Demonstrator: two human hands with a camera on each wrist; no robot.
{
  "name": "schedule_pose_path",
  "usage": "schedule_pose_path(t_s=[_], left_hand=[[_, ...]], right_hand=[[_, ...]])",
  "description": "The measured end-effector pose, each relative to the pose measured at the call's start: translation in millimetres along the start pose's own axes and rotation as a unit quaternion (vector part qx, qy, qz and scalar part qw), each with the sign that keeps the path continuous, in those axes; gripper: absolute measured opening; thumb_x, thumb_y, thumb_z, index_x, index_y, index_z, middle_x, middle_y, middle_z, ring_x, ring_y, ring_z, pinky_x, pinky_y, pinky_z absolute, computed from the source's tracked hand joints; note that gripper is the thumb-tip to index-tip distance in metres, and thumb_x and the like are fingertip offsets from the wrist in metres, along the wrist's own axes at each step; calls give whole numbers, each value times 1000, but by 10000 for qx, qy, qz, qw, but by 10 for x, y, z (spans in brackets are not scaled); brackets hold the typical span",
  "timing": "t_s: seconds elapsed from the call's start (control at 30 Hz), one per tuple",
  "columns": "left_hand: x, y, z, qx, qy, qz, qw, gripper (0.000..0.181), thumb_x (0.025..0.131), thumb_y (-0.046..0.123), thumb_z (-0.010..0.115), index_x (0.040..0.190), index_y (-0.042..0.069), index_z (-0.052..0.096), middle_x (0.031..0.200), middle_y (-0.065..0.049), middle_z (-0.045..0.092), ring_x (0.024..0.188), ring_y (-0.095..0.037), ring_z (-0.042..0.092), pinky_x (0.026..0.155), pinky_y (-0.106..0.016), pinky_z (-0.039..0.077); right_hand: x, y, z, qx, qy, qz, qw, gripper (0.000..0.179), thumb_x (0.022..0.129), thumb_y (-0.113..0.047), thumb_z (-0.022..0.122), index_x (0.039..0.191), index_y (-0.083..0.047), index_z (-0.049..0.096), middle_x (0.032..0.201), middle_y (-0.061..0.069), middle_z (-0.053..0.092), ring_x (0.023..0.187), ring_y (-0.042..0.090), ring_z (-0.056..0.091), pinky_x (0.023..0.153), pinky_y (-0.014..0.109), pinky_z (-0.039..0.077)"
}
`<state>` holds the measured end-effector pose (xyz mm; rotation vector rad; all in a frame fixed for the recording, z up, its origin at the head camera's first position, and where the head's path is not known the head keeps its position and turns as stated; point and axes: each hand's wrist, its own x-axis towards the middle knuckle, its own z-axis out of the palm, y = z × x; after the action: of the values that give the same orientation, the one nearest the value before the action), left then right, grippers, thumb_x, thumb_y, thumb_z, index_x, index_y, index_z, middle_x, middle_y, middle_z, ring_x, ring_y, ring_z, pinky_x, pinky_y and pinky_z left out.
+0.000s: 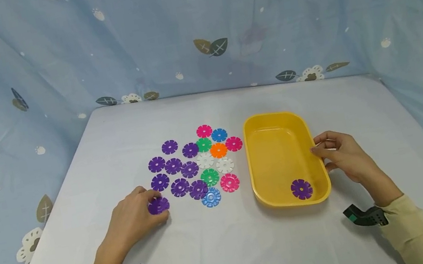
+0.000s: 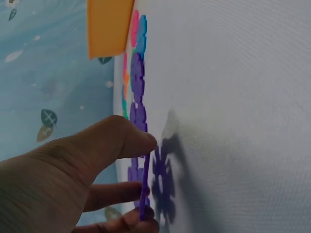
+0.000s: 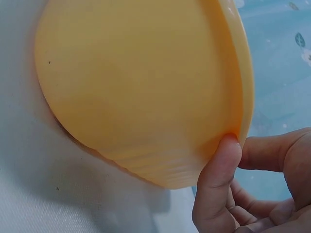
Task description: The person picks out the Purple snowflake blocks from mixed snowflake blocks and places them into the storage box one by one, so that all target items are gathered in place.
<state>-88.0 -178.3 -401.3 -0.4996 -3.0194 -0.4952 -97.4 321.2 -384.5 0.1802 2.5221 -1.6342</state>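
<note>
Before you hangs a blue curtain (image 1: 135,37) with printed leaves, meeting the far edge of the white-covered table (image 1: 224,252). Along this far edge you have a long band of cloth for moving, and another wide one on the near side. The yellow tray (image 1: 279,153) lies right of the middle, well inside the table's edges; its left wall is just beside the nearest pink disc (image 1: 233,144). Your right hand (image 1: 344,153) pinches the tray's right rim, thumb against the fingers. Your left hand (image 1: 132,214) pinches one purple notched disc (image 1: 159,206) between thumb and fingers; in the left wrist view this disc stands on its edge, its shadow beside it on the cloth. To its left, the cloth stays wide up to the table's side edge. Eight loose purple discs (image 1: 173,166) lie near each other, between your left hand and the mixed group of pink, green, blue (image 1: 219,135), white and orange (image 1: 218,150) ones. One more purple disc (image 1: 301,189) lies inside the tray, in its near right corner.
</note>
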Motion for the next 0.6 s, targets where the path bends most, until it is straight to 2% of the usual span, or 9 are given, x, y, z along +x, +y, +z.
schedule_pose_path(t_s=[0.17, 0.3, 0.43, 0.6], left_hand=[[21, 12, -35, -69, 94, 186, 9998, 42, 71, 30, 84, 104, 6, 76, 91, -8, 64, 71, -18, 60, 60, -37, 52], [89, 62, -77, -135, 181, 380, 9990, 41, 73, 30, 83, 106, 7, 76, 93, -6, 64, 69, -15, 56, 58, -35, 50], [207, 183, -121, -157, 207, 599, 9979, 43, 73, 34, 84, 108, 9, 76, 95, -5, 63, 68, -13, 53, 59, -34, 49], [362, 401, -183, -233, 54, 913, 9955, 47, 73, 35, 84, 111, 10, 75, 97, -4, 62, 67, -12, 51, 57, -29, 47]], right_hand=[[3, 4, 4, 43, -69, 40, 10000, 41, 99, -13, 63, 126, 12, 46, 98, 13, 60, 74, 15, 61, 58, 33, 58], [-5, 4, 1, 38, -64, 94, 9999, 41, 99, -14, 63, 126, 13, 46, 100, 14, 60, 75, 15, 62, 60, 34, 59], [-8, 2, 1, 15, -43, 72, 10000, 41, 99, -13, 62, 126, 13, 46, 100, 15, 59, 75, 15, 62, 60, 34, 59], [3, -4, 16, 46, -44, 100, 9999, 41, 99, -13, 63, 126, 13, 46, 98, 13, 59, 74, 15, 61, 58, 33, 58]])
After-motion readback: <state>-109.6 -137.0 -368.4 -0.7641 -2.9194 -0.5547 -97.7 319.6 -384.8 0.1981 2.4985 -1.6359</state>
